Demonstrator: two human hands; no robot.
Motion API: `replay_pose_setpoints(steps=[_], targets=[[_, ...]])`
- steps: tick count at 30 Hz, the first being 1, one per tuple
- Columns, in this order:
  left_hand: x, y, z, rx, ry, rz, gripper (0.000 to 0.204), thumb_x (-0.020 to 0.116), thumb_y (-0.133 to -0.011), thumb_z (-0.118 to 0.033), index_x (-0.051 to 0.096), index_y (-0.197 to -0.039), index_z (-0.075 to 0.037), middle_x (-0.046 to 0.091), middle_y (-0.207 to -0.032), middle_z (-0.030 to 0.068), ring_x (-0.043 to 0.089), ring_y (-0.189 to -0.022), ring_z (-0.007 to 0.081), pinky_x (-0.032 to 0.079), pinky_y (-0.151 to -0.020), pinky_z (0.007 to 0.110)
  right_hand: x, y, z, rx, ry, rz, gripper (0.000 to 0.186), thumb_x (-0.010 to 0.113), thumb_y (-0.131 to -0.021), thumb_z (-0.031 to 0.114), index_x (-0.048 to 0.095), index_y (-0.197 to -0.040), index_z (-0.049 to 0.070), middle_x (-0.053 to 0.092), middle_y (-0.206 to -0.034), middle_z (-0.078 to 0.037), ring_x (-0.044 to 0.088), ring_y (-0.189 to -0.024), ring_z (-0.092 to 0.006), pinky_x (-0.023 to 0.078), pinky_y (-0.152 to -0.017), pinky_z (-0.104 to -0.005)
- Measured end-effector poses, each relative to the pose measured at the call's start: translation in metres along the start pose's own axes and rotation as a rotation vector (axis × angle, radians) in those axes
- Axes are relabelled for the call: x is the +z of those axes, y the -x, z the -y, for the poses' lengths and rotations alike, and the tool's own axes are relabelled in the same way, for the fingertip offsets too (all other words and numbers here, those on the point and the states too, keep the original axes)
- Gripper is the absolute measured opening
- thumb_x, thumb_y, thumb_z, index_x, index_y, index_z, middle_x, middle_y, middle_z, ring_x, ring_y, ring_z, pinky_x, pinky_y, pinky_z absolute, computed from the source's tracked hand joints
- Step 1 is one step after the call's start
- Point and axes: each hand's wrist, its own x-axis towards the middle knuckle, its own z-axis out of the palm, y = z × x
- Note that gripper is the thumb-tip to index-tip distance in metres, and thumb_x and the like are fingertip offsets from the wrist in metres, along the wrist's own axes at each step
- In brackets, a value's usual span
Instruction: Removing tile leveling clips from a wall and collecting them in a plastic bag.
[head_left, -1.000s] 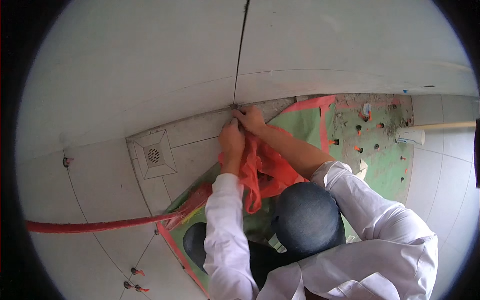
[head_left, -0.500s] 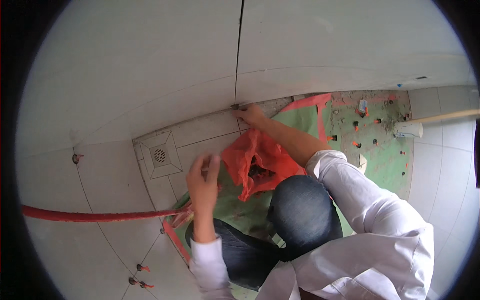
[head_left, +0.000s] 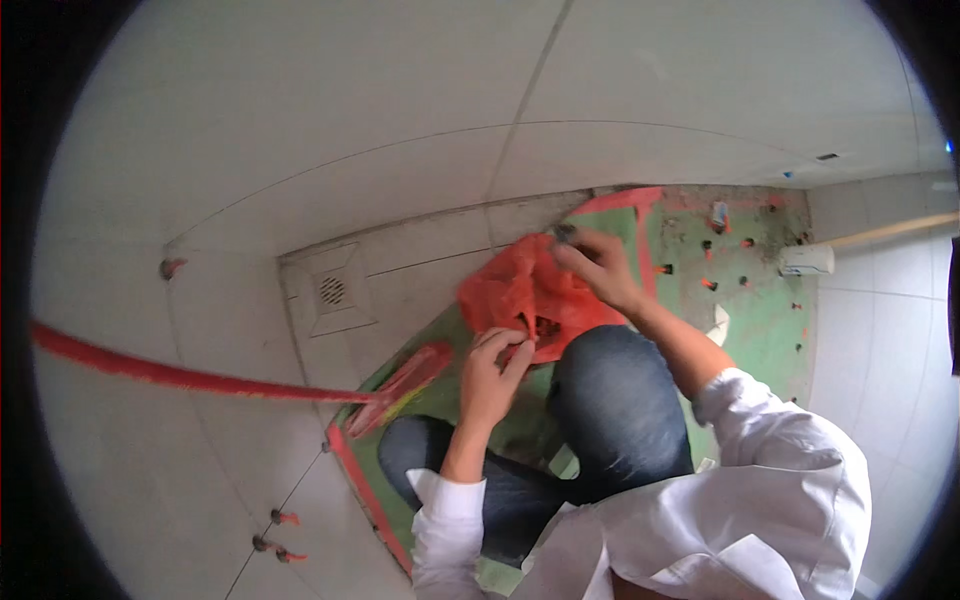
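Note:
A crumpled red plastic bag lies open in front of my knees, with dark small pieces visible in its opening. My left hand pinches the near edge of that opening. Up at the bag's far right, my right hand grips a small dark piece between thumb and fingers, slightly blurred. Beneath the bag is a green sheet with pink borders, and a square drain sits in the floor tiles to its left.
Tile levelers dot the gritty covering at right. A white cylindrical object with a pale pole lies against the right wall. A red broom crosses the left side. Tiled walls close around the corner.
Both hands have left the foot of the wall seam. My left hand moved to the bag's opening; my right hand came right and down, with a dark piece showing in its fingers.

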Motion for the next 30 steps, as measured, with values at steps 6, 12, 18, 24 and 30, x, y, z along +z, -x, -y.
replay_pose_setpoints(steps=[6,12,18,24,30], targets=[[0.017,-0.015,0.015,-0.148,0.888,-0.077,0.02,0.061,-0.108,-0.018,0.072,-0.103,-0.001,0.077,-0.095,0.0071,0.073,-0.092,0.0174,0.056,-0.088,0.034,0.03,0.072,-0.062,0.075,-0.053,0.396,0.02,0.073,-0.107,0.022,0.078,-0.108,0.002,0.076,-0.094,-0.01,0.073,-0.095,-0.0175,0.057,-0.084,-0.0386],[0.0,0.001,-0.009,-0.157,0.936,0.024,0.025,0.055,-0.112,-0.019,0.071,-0.106,-0.001,0.075,-0.096,0.0063,0.073,-0.092,0.018,0.055,-0.085,0.031,0.073,0.052,-0.058,-0.026,0.857,0.467,0.02,0.077,-0.095,0.029,0.08,-0.106,0.012,0.08,-0.104,-0.018,0.075,-0.097,-0.043,0.059,-0.081,-0.0542],[-0.077,0.05,-0.028,0.234,-0.209,-0.6,0.015,0.075,-0.104,-0.017,0.08,-0.112,-0.006,0.081,-0.104,0.0137,0.078,-0.097,0.0337,0.061,-0.084,0.041,0.03,-0.004,0.048,-0.196,0.364,0.367,0.03,0.069,-0.107,0.031,0.076,-0.097,0.004,0.073,-0.084,-0.017,0.074,-0.079,-0.0313,0.058,-0.074,-0.0454],[-0.294,0.248,-0.12,0.355,-0.941,-1.237,0.006,0.068,-0.105,-0.005,0.072,-0.105,0.0,0.079,-0.107,0.0147,0.073,-0.093,0.0312,0.057,-0.085,0.043,0.15,-0.12,0.186,-0.071,-0.138,0.654,0.047,0.065,-0.113,0.041,0.075,-0.093,-0.001,0.074,-0.083,-0.005,0.067,-0.074,-0.0141,0.056,-0.069,-0.0341],[-0.374,0.326,-0.251,0.182,-1.275,-1.246,0.016,0.067,-0.107,-0.002,0.074,-0.119,0.005,0.077,-0.118,0.0206,0.074,-0.101,0.0378,0.06,-0.09,0.05,0.356,-0.192,0.245,0.014,-0.291,0.518,0.052,0.07,-0.108,0.049,0.072,-0.128,0.001,0.076,-0.106,-0.01,0.074,-0.082,-0.0178,0.061,-0.07,-0.0361]])
